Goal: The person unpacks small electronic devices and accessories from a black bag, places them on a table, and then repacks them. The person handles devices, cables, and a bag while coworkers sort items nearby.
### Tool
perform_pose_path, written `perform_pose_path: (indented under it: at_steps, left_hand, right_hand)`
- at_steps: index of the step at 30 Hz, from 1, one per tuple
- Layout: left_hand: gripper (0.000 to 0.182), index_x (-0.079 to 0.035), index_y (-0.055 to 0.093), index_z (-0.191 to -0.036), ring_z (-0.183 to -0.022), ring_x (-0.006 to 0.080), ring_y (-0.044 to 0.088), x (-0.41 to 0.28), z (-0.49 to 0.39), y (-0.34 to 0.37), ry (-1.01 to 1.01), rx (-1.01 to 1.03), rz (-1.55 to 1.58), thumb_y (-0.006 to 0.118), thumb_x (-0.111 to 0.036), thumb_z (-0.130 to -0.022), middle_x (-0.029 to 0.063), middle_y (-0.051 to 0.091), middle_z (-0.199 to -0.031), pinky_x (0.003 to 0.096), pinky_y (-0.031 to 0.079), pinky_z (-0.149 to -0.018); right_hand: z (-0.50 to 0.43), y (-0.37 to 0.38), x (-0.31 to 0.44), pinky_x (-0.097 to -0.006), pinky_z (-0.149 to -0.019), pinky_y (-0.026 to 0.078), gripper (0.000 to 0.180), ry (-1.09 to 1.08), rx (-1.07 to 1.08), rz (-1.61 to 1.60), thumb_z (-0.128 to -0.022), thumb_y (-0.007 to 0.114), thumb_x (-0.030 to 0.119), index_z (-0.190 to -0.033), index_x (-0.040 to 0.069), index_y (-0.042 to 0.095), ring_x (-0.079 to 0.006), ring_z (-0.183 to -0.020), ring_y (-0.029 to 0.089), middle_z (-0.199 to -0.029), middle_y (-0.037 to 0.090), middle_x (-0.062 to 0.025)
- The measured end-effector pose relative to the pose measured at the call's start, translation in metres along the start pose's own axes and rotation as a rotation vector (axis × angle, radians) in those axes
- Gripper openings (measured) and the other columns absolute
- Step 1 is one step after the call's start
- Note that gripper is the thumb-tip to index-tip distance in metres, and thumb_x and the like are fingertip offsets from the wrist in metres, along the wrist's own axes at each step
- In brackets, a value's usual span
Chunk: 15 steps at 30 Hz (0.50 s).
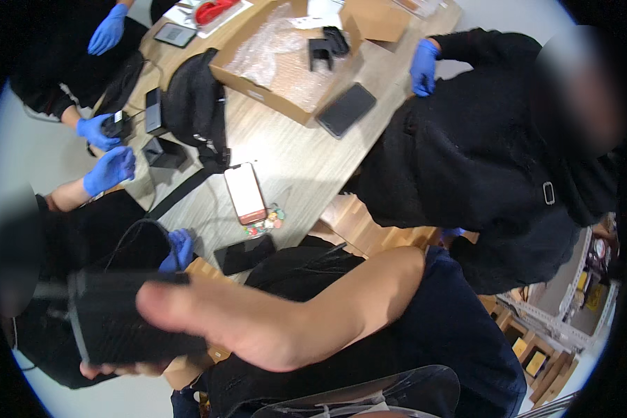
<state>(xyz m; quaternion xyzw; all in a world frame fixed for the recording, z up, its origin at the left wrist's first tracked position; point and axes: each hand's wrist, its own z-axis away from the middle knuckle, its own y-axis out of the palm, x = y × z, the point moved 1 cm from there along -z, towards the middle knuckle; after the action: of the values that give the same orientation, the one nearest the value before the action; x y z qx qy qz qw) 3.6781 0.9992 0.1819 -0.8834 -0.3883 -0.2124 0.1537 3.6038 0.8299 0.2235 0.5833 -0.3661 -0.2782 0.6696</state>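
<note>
My right hand, bare and blurred, reaches across to the left and grips a black box-like object. Its thumb lies over the object's top. Fingertips show along the near edge, but I cannot tell whether they all belong to the right hand. A skin-coloured patch beside that edge is too blurred to identify, so my left hand cannot be clearly made out. Beyond the object is a co-worker's blue-gloved hand. A dark smartphone lies on the near corner of the wooden table.
A lit smartphone with a beaded charm, a black bag and another dark phone lie on the table. An open cardboard box holds bubble wrap. Co-workers in black stand left and right. Metal shelving is at right.
</note>
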Motion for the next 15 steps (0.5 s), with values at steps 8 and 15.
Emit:
perform_pose_path:
  at_steps: [8, 15]
  left_hand:
    - [0.014, -0.023, 0.076, -0.098, -0.115, 0.0267, 0.066, -0.011, -0.016, -0.031, -0.231, 0.646, 0.177, 0.063, -0.026, -0.097, -0.0049, 0.075, -0.105, 0.0543, 0.015, -0.123]
    - [0.017, 0.001, 0.065, -0.106, -0.096, 0.0175, 0.057, -0.005, 0.001, -0.016, -1.655, 0.148, 0.93, 0.069, -0.003, -0.09, 0.009, 0.059, -0.103, 0.0311, 0.046, -0.086]
  right_hand:
    - [-0.006, -0.047, 0.009, -0.0446, -0.101, 0.052, 0.086, 0.061, -0.246, -0.175, -0.096, 0.032, 0.075, -0.144, 0.007, 0.053, -0.0316, -0.105, 0.07, -0.129, 0.067, -0.0141]
    - [0.001, -0.079, 0.008, -0.0437, -0.093, 0.052, 0.093, 0.148, -0.19, -0.171, -0.093, 0.029, 0.08, -0.136, 0.004, 0.059, -0.0329, -0.097, 0.071, -0.113, 0.071, -0.0213]
